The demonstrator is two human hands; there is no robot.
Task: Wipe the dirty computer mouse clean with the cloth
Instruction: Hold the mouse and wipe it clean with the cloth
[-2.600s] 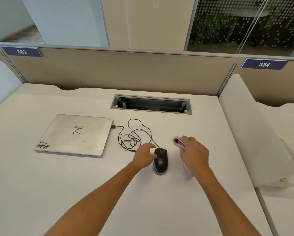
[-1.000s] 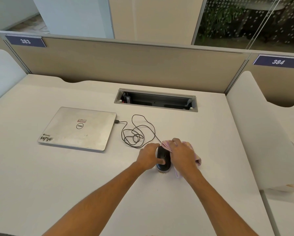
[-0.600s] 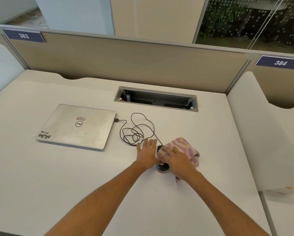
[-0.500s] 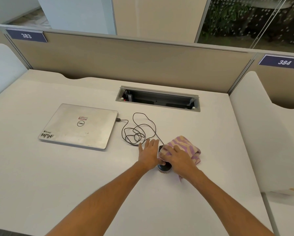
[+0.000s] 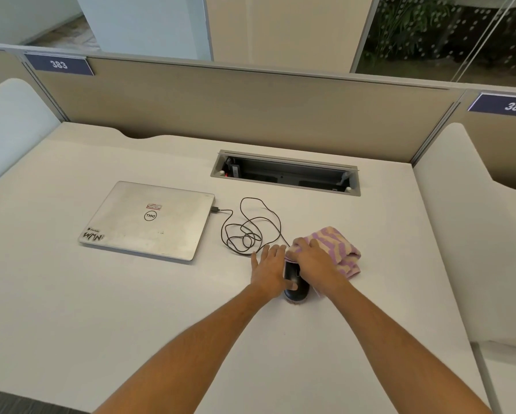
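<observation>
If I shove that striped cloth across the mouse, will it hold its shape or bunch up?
Probably bunches: the cloth already lies in soft, rumpled folds beside the right hand. It looks light and floppy, so it should drape over the mouse. The left hand bracing the mouse should limit sliding.

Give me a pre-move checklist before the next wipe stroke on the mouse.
1. Mouse braced by left hand: ok, thumb lies across its rear.
2. Cloth under right hand, on the mouse's front: ok.
3. Rear of mouse wiped: not ok, still uncovered.
4. Cable clear of stroke path: cannot tell, the loops lie just beyond the fingers.
5. Laptop out of the way: ok, closed, off to the left.
6. Dirt remaining: cannot tell.
</observation>
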